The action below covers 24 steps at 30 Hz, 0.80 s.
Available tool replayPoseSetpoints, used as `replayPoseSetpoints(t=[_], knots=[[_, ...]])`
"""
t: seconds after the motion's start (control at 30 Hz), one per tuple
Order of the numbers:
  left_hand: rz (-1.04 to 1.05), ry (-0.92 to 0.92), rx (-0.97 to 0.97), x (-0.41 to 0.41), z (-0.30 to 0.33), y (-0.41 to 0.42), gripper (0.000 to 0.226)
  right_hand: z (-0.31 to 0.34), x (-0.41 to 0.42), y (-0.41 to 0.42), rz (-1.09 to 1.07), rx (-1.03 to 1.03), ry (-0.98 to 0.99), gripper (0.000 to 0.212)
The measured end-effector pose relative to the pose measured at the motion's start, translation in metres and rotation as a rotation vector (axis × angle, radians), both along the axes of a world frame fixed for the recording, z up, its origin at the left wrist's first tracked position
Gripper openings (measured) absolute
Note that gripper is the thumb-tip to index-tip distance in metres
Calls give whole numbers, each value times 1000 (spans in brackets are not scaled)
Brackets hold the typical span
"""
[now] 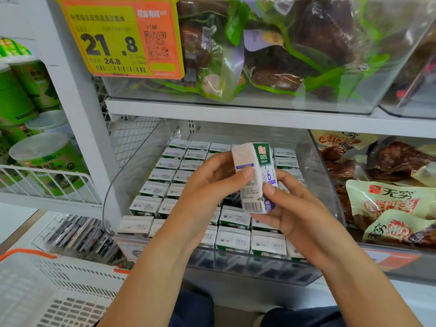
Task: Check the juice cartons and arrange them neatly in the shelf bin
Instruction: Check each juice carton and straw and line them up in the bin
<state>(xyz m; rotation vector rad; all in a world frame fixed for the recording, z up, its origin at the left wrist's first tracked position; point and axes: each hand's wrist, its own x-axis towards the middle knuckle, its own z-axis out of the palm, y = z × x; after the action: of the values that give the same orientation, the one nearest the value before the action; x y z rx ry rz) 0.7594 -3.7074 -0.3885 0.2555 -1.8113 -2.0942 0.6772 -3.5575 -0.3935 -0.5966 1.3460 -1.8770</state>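
Head view shows two hands holding one juice carton [256, 178] up over the clear shelf bin [330, 201]. Left hand [207, 199] has its grip curled around the carton's left side, thumb pressed on the front. Right hand [299, 215] pinches the carton's lower right part. Rows of cartons [162, 175] sit packed in the bin below. A white basket [54, 291] is at the lower left.
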Motion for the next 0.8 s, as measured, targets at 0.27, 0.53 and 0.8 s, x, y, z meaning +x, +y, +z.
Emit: replayPoseSetpoints(t=[0.27,0.53,0.8], knots=[[-29,-39,-76,0,2,1,32,-1,1,-3,-278,-11,220,59],[57,31,42,-1,-2,4,45,-4,1,-7,-374,5,269,69],[42,102,155,1,-1,-3,44,-3,2,-5,-310,26,381,40]])
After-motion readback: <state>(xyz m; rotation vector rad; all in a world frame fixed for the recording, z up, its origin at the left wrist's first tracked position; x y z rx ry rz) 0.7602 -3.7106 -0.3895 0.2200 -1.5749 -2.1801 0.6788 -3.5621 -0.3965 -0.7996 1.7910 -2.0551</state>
